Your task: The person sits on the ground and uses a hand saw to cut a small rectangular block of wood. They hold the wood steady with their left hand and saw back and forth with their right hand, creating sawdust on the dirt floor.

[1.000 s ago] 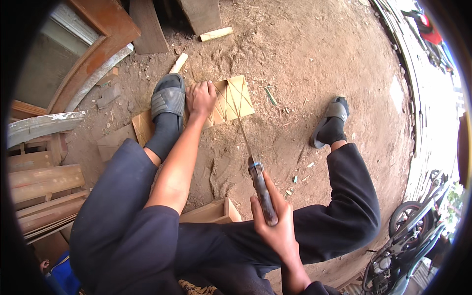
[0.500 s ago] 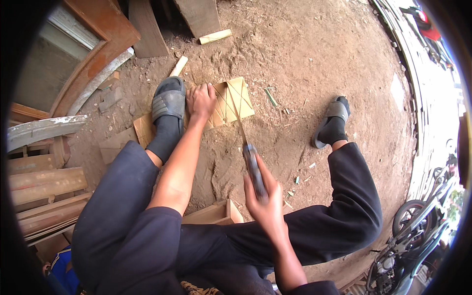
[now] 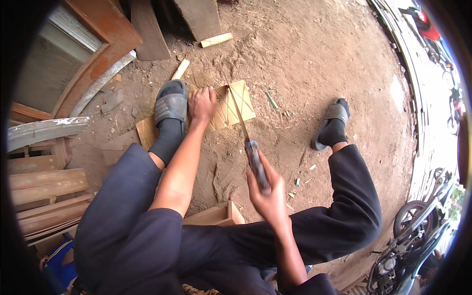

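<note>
A pale wooden board [image 3: 227, 114] with crossing dark lines lies low over the dirt, its left part beneath my sandalled left foot [image 3: 169, 105]. My left hand [image 3: 201, 105] is closed on the board just right of that foot, fingers at its far edge. In my right hand [image 3: 268, 191] is the dark handle of a handsaw, gripped with the fingers wrapped round it. The narrow saw blade [image 3: 240, 115] points away from me and lies across the board near its right end. How deep the blade sits in the wood cannot be made out.
Two pale offcuts [image 3: 217, 40] lie beyond the board. Brown framed panels [image 3: 96, 54] and stacked planks [image 3: 49, 184] stand at left. A wooden box [image 3: 216, 215] is near my legs. My right foot [image 3: 334, 123] rests on the dirt; a motorcycle [image 3: 403, 246] is at lower right.
The saw and my right hand have shifted slightly, with the blade still across the board. My left hand and left foot keep their places on the board.
</note>
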A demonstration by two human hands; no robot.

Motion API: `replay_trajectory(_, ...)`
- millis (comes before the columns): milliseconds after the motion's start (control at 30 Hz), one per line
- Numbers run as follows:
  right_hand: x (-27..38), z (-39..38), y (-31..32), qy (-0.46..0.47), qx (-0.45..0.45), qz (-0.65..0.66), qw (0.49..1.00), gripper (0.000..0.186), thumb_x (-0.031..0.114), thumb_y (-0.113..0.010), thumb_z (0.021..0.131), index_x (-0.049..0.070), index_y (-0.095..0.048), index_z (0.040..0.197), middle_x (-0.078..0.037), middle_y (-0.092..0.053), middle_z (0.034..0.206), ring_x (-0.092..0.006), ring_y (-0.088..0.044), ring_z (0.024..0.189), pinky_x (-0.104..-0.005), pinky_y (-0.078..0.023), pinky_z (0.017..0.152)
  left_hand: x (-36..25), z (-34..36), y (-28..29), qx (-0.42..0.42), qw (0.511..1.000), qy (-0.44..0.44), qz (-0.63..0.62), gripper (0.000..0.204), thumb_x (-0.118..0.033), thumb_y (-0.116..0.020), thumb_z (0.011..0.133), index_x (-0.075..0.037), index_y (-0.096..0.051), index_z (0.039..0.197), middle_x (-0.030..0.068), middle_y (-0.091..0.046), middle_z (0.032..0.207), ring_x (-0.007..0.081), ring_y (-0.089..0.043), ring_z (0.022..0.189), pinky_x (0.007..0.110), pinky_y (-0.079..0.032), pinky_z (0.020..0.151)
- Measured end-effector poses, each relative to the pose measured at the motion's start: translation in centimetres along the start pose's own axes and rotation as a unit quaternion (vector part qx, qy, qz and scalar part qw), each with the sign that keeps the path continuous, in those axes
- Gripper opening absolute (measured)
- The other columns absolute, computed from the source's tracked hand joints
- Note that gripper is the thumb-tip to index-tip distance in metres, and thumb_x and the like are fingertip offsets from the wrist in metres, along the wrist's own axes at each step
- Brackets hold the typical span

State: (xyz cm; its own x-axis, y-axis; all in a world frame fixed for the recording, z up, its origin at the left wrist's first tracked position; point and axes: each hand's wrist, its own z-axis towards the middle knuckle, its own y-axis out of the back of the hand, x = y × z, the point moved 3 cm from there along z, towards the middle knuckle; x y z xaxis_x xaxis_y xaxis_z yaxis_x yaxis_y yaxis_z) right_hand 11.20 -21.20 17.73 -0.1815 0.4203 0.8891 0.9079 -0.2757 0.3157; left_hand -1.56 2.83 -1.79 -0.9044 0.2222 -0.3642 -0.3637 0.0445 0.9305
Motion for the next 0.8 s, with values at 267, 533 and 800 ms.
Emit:
replay_trajectory(267, 0.6, -0.6, 0.5, -0.004, 0.012, -0.012, 1.0, 0.053, 0.002, -0.063, 0.087, -0.008, -0.045, 0.136, -0.026, -0.061, 0.072, -0.0142, -0.064, 0.064, -0.032, -0.049, 0.058, -0.1, 0.1, 0.3, -0.017, 1.0, -0.005, 0.002, 0.043, -0.029, -0.038, 0.097, 0.0, -0.068, 0.091, 0.0199, -0.07, 0.098, 0.0335, -0.063, 0.093, 0.043, -0.042, 0.092)
replay_trajectory(533, 1.5, -5.0, 2.0, -0.058, 0.03, -0.022, 0.998, 0.053, 0.007, -0.062, 0.089, -0.007, -0.044, 0.137, -0.023, -0.06, 0.068, -0.0164, -0.063, 0.058, -0.0314, -0.048, 0.056, -1.2, 0.0, 0.2, 0.018, 1.0, 0.02, 0.011, 0.043, -0.029, -0.036, 0.097, 0.0, -0.068, 0.094, 0.0189, -0.069, 0.101, 0.0327, -0.062, 0.099, 0.044, -0.04, 0.095)
replay_trajectory(800, 0.3, -3.7, 1.9, -0.004, 0.008, -0.006, 1.0, 0.052, 0.004, -0.063, 0.087, -0.008, -0.047, 0.135, -0.023, -0.065, 0.076, -0.0204, -0.068, 0.066, -0.031, -0.051, 0.062, 0.4, 0.2, -0.4, -0.024, 1.0, -0.014, 0.003, 0.043, -0.029, -0.037, 0.097, 0.0, -0.068, 0.093, 0.0187, -0.069, 0.1, 0.0331, -0.062, 0.097, 0.044, -0.04, 0.093)
